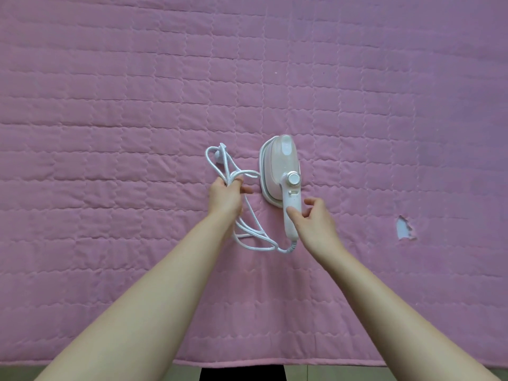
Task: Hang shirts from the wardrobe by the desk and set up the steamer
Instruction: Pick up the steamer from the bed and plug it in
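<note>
The left hand (224, 198) is gripping the cord (248, 229) loops; the right hand (312, 220), fingers loosely apart, is touching the steamer (279, 171) handle on the pink quilt (110, 105).

- both forearms are bare all the way to the bottom corners, no sleeves anywhere
- left hand (224, 198) has no rings, no watch or band on the wrist
- right hand (313, 220) same deal, nothing on the fingers or wrist
- nails look short and plain
- dark, pretty much black clothing (242, 373) peeks in at the bottom edge between the arms
</note>
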`<state>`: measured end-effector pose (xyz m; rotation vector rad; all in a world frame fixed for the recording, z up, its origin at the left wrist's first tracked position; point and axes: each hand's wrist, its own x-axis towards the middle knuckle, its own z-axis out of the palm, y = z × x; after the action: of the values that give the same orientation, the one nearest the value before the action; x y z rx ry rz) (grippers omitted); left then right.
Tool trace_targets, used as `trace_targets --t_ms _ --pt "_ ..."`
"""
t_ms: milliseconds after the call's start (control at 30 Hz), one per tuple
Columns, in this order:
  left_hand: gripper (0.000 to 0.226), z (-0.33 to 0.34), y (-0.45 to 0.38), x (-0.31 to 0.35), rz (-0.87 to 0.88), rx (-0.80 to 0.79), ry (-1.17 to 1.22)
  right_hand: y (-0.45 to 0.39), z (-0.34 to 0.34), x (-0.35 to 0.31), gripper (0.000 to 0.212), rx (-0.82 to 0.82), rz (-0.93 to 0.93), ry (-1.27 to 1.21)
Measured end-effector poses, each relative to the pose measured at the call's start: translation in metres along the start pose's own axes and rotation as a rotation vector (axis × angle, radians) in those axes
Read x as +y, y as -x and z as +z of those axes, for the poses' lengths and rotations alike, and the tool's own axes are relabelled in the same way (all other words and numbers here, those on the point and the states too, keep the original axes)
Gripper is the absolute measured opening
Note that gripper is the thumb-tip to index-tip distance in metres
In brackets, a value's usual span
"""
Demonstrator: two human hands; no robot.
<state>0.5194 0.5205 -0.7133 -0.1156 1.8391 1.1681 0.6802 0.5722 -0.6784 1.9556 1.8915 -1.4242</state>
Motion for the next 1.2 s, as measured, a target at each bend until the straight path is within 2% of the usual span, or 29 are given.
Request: trace_targets --t_ms 67,133,200,300,433,600,700,867,933,1067,1200 --pt "0.008 0.012 -0.007 0.001 -0.053 -0.016 0.009 -0.008 0.004 -0.003 0.052 -0.012 0.056 -0.061" --pt "0.004 0.019 -0.016 -0.001 -0.138 0.002 0.072 -0.012 0.008 -0.006 0.039 -0.008 0.065 -0.093" --pt "0.011 0.022 -0.024 -0.005 -0.206 0.012 0.123 -0.012 0.013 -0.008 0.030 -0.013 0.044 -0.042" --pt "0.021 0.026 -0.031 -0.009 -0.256 -0.031 0.175 -0.012 0.018 -0.008 0.027 -0.019 0.029 -0.003" --pt "0.013 0.036 -0.032 -0.006 -0.282 -0.132 0.187 -0.016 0.023 -0.006 0.028 -0.040 0.017 -0.049" --pt "0.009 0.034 -0.035 -0.009 -0.337 -0.221 0.179 -0.019 0.022 -0.008 0.040 -0.080 0.065 -0.112" --pt "0.018 0.034 -0.037 -0.008 -0.325 -0.267 0.141 -0.030 0.020 -0.010 0.050 -0.091 0.064 -0.099" --pt "0.027 0.045 -0.035 -0.010 -0.243 -0.233 0.055 -0.038 0.008 -0.004 0.060 -0.030 0.095 -0.037" --pt "0.026 0.047 -0.031 -0.013 -0.219 -0.235 0.035 -0.035 0.001 -0.002 0.051 -0.006 0.074 -0.008" --pt "0.032 0.043 -0.017 -0.018 -0.221 -0.282 0.024 -0.018 -0.015 0.000 0.021 0.007 0.030 -0.003" --pt "0.035 0.031 0.006 -0.025 -0.259 -0.313 0.061 0.009 -0.024 0.000 0.014 -0.033 0.020 -0.074"
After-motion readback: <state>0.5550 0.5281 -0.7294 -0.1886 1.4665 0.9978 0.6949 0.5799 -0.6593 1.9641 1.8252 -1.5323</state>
